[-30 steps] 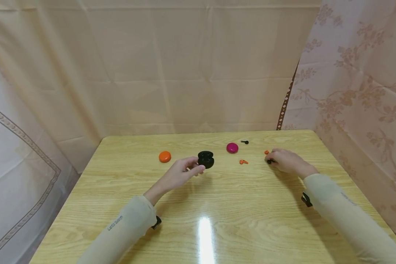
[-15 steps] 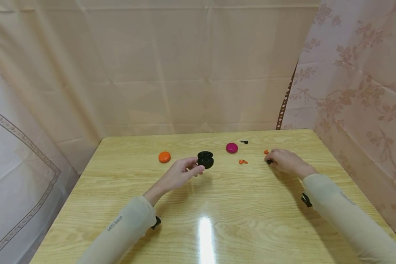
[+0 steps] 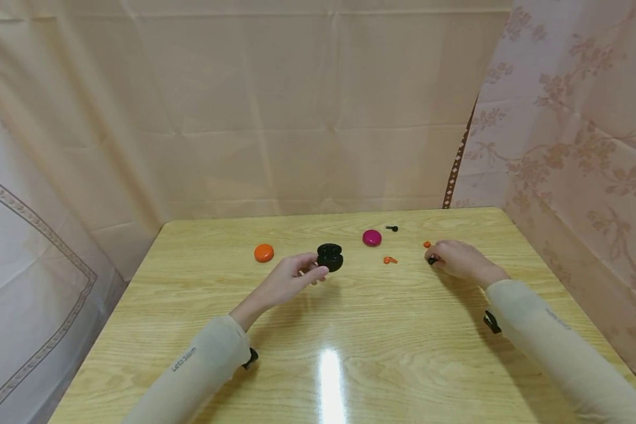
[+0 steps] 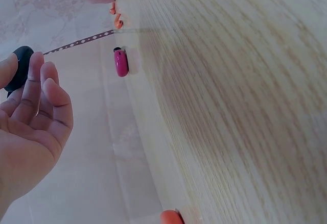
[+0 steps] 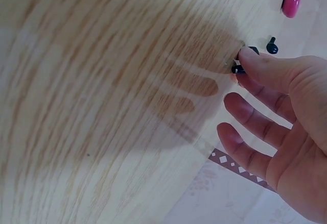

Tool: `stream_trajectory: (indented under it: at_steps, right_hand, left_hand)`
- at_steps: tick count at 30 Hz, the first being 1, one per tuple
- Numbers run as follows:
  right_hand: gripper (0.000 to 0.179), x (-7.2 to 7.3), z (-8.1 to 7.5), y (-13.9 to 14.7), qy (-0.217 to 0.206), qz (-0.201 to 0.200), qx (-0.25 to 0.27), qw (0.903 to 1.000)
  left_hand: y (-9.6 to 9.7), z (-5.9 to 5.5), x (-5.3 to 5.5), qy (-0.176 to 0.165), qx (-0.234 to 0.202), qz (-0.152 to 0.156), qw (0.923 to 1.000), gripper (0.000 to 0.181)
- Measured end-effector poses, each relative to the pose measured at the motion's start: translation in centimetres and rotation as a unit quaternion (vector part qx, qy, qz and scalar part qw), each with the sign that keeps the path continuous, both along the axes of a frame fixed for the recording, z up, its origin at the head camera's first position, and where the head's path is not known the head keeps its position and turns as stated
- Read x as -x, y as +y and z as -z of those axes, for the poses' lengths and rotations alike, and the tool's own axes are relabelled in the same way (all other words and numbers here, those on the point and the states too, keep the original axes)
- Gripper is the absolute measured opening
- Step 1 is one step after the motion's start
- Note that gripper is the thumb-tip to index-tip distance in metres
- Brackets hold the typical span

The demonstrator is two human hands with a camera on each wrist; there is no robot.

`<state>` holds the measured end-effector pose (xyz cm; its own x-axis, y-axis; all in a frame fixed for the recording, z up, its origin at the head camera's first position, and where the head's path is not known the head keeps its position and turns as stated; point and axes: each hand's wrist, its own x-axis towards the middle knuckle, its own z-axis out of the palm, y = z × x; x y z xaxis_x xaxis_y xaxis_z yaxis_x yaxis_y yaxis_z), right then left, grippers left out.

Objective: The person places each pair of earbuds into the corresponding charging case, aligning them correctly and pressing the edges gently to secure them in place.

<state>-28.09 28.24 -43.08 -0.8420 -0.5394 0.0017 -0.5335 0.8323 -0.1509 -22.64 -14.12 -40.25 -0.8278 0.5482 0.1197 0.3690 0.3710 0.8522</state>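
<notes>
A black earbud case (image 3: pixel 330 258) with its lid raised is gripped by my left hand (image 3: pixel 287 279) over the middle of the table. In the left wrist view, the thumb and fingertips hold this case (image 4: pixel 22 67) at its edge. My right hand (image 3: pixel 463 259) is at the right side of the table, low over the wood. Between its thumb and index finger it pinches a black earbud (image 5: pixel 238 69), partly hidden by the thumb. Just beyond the fingers lies an orange earbud (image 3: pixel 427 244), and another orange earbud (image 3: pixel 390 259) lies to the left of the hand.
A magenta case (image 3: pixel 372 238) sits toward the back, with a second black earbud (image 3: pixel 392 228) behind it to the right. An orange case (image 3: pixel 264 253) stands left of my left hand. Curtains (image 3: pixel 297 118) hang behind the wooden table (image 3: pixel 392 335).
</notes>
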Motion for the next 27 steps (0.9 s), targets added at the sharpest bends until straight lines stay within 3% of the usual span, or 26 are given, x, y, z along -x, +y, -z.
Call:
stream_trajectory:
  at_steps: [17,27]
  right_hand:
    - [0.022,-0.1,0.1,0.0,0.009,-0.005,0.005,0.9999]
    - [0.024,-0.1,-0.9,-0.7,-0.001,0.009,0.023,0.9997]
  left_hand:
    - [0.0,0.0,-0.1,0.0,-0.001,-0.001,1.0,0.022]
    - [0.0,0.0,0.1,-0.006,-0.002,-0.001,1.0,0.024]
